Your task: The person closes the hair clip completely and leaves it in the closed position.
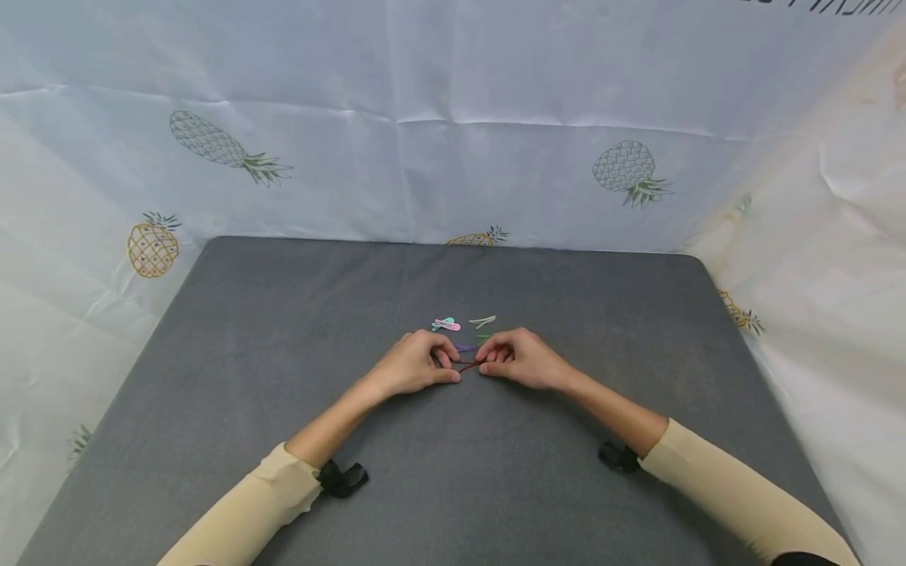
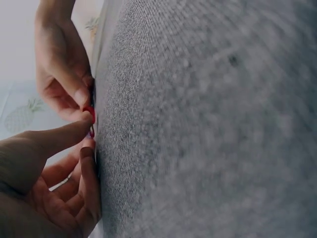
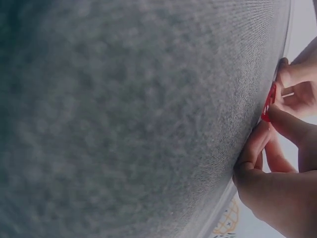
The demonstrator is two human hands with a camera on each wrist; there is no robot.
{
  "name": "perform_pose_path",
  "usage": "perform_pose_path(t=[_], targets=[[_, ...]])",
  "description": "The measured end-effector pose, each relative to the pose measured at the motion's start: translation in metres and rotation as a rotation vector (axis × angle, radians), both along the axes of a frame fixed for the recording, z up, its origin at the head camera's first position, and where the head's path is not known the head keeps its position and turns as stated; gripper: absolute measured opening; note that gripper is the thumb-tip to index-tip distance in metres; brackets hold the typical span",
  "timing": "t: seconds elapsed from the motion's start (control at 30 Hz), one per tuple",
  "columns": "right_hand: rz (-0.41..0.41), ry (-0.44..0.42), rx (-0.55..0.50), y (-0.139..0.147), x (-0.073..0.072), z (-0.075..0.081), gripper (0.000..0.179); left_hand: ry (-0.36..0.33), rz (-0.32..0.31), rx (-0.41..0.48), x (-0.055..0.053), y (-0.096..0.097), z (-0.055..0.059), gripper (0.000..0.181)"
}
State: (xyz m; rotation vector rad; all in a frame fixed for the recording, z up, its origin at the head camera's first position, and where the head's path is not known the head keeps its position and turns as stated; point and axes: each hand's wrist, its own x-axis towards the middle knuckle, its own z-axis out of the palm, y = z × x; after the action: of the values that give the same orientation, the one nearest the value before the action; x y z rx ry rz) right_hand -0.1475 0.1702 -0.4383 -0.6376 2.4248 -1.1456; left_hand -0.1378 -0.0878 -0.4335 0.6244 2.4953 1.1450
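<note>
A red snap hair clip [image 1: 469, 365] bridges the small gap between the two hands, low over the grey table. My left hand [image 1: 418, 363] pinches its left end with thumb and fingertips. From the other side, my right hand [image 1: 524, 360] holds the opposite end, its thumb on the red clip [image 3: 269, 103] in the right wrist view. The fingertips hide both ends of the clip. Just beyond the fingers lie a purple clip [image 1: 465, 348] and a green clip [image 1: 484, 337], partly covered by the hands.
Farther back on the table [image 1: 318, 299], a pink clip [image 1: 453, 326] and a teal clip [image 1: 437, 325] lie crossed. Beside them is a cream clip [image 1: 484, 321]. A white curtain [image 1: 425, 181] with pineapple prints hangs behind the table's far edge.
</note>
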Motion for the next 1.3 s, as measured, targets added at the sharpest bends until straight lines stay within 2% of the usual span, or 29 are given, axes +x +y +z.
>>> perform_pose_path(t=[0.23, 0.67, 0.77, 0.87, 0.97, 1.0, 1.3], targets=[[0.021, 0.040, 0.013, -0.001, 0.000, 0.000, 0.011, 0.016, 0.031, -0.026, 0.002, 0.003, 0.000, 0.021], [0.028, 0.047, 0.006, -0.001, 0.000, 0.000, 0.009, 0.007, 0.064, -0.081, 0.006, 0.008, 0.002, 0.014], [0.030, 0.047, 0.000, -0.002, 0.001, 0.001, 0.009, 0.056, 0.059, -0.068, 0.004, 0.006, -0.009, 0.012], [0.030, 0.046, -0.005, -0.002, 0.000, 0.000, 0.009, 0.058, 0.064, -0.070, 0.004, 0.006, -0.009, 0.010], [0.032, 0.047, -0.011, -0.001, 0.000, -0.001, 0.009, 0.027, 0.058, -0.074, 0.005, 0.007, -0.004, 0.008], [0.033, 0.045, -0.014, -0.001, 0.000, -0.001, 0.009, 0.006, 0.062, -0.079, 0.006, 0.008, 0.002, 0.007], [0.023, -0.001, -0.047, -0.001, -0.001, 0.002, 0.010, -0.007, 0.034, -0.043, 0.007, 0.007, 0.005, 0.005]])
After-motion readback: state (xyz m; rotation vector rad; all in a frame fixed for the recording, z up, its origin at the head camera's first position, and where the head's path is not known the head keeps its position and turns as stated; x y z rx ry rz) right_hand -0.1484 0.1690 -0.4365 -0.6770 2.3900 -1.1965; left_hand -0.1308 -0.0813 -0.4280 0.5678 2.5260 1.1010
